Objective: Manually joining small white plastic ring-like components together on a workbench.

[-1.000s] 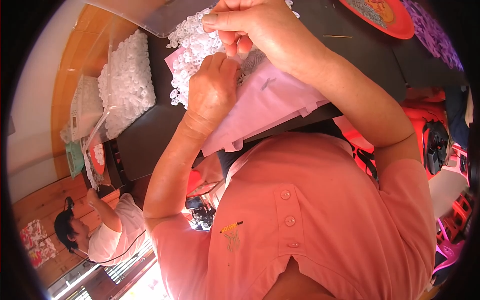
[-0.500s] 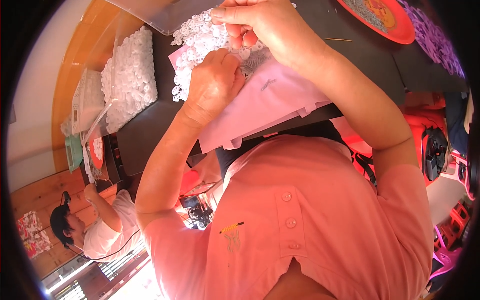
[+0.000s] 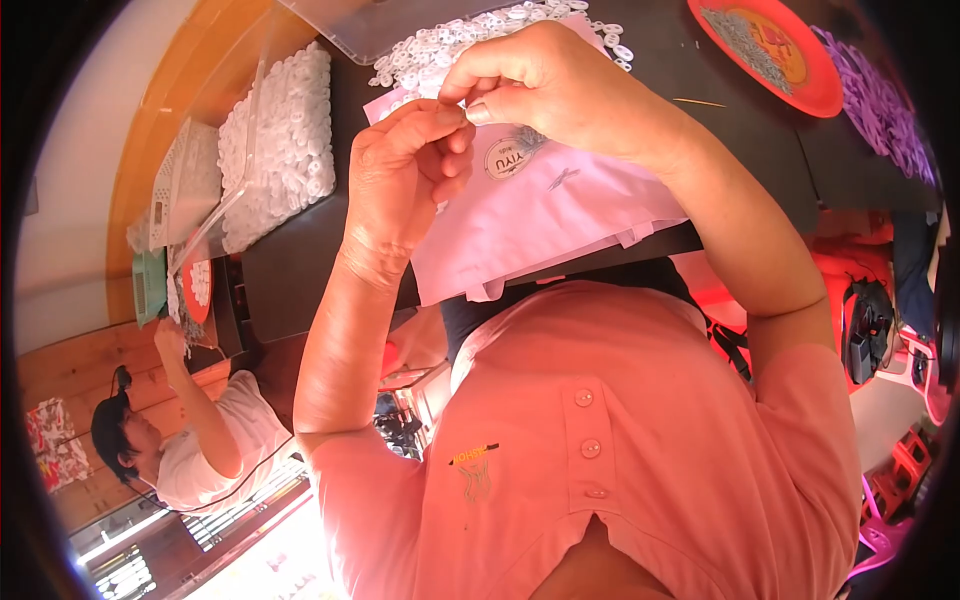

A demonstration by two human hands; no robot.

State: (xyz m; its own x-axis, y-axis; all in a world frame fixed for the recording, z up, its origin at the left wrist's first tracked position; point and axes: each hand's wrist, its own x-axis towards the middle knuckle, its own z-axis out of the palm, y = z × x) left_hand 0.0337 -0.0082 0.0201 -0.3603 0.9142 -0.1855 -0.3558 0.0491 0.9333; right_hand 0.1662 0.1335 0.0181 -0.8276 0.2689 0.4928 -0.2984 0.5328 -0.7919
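Observation:
My left hand [image 3: 405,170] and my right hand [image 3: 545,90] meet fingertip to fingertip above a pink cloth bag [image 3: 560,220]. Both pinch at the same spot; whatever lies between the fingers is too small to make out. Small grey metal pieces [image 3: 528,140] lie on the bag beside a round printed mark, and a few more rest nearer its front edge. Behind my hands spreads a loose heap of small white oval plastic pieces [image 3: 430,48], partly hidden by my fingers.
A red plate [image 3: 826,95] of grey metal pieces stands at the far right, near purple strips [image 3: 880,110]. A thin yellowish stick [image 3: 699,102] lies closer in. Leftward, a clear container holds many white pieces [image 3: 285,140]. Another person [image 3: 215,440] works at the lower left.
My hands have drawn back from the white heap toward me and come together. The left hand has turned, its fingers now raised to meet the right's. More of the printed mark shows.

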